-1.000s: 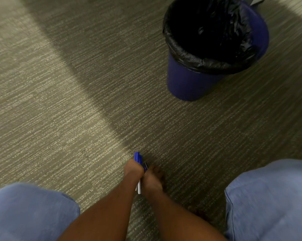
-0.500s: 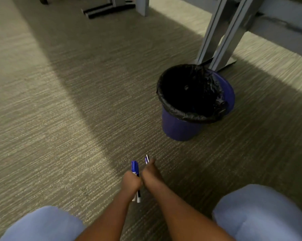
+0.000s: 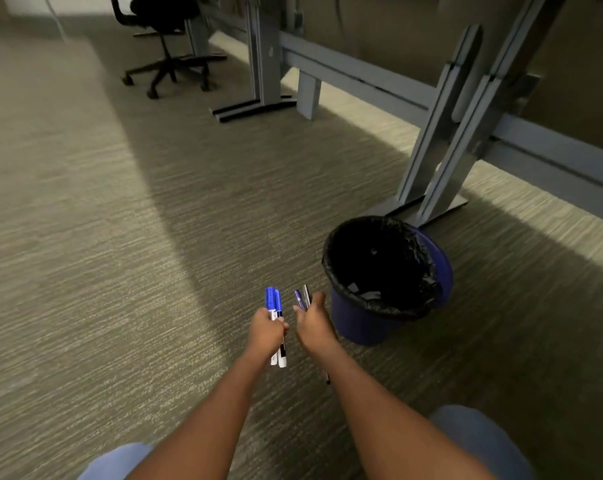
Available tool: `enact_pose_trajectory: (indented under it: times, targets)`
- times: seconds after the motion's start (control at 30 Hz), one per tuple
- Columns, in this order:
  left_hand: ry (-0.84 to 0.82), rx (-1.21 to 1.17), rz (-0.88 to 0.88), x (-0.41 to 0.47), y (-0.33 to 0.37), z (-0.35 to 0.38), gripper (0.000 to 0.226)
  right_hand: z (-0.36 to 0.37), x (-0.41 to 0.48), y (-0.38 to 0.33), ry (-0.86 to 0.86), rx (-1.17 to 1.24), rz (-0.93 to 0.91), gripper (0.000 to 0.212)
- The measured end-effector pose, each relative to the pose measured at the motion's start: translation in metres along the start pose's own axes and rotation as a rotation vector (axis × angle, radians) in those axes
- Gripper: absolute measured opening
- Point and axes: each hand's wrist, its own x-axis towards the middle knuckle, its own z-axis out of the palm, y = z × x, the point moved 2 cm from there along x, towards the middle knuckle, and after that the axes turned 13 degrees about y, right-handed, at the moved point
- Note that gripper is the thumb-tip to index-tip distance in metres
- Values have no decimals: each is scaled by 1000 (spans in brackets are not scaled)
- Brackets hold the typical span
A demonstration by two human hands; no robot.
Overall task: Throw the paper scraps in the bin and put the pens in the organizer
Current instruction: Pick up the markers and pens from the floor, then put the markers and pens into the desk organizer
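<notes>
My left hand (image 3: 264, 332) grips two white markers with blue caps (image 3: 274, 303), caps pointing up and away from me. Just to its right, my right hand (image 3: 313, 323) holds two thin pens (image 3: 303, 298), one purple and one dark. Both hands hover above the carpet, a short way apart. A blue bin (image 3: 442, 282) lined with a black bag stands right of my right hand. Pale paper scraps (image 3: 364, 293) lie inside the bin near its front wall. No organizer is in view.
Grey metal desk legs (image 3: 442, 140) and a low rail stand behind the bin. Further back left is a second desk leg (image 3: 265, 64) and a black office chair (image 3: 168, 39). Striped carpet (image 3: 102, 237) spreads to the left. My knees in blue trousers (image 3: 480, 441) sit at the bottom.
My view has tilted up, bringing the desk legs and chair into sight. My hands have drawn apart, the thin pens now in my right hand and the markers in my left.
</notes>
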Motion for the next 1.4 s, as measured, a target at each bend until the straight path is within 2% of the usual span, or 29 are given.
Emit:
enact_pose_trajectory:
  times: [0.17, 0.3, 0.43, 0.6, 0.83, 1.0, 1.1, 1.23, 1.4]
  targets:
    - [-5, -112, -33, -34, 78, -28, 14, -54, -6, -66, 75, 92, 6, 28]
    - [38, -69, 0, -63, 156, -58, 31, -106, -14, -135, 92, 69, -15, 22]
    - [6, -53, -1, -90, 232, -84, 28, -163, -21, -201, 99, 94, 7, 21]
    - [-25, -209, -46, -132, 326, -120, 17, -247, -39, -273, 136, 207, 38, 16]
    - [-128, -178, 28, -207, 443, -151, 16, -378, -63, -354, 209, 318, 30, 13]
    - [-178, -120, 121, -270, 509, -157, 21, -465, -84, -385, 232, 290, 6, 32]
    - [-281, -165, 152, -302, 536, -152, 18, -506, -90, -396, 247, 267, -44, 32]
    - [-426, -201, 174, -333, 558, -143, 20, -552, -102, -406, 216, 362, -120, 23]
    - [-588, -194, 260, -365, 579, -129, 37, -601, -122, -405, 186, 333, -158, 38]
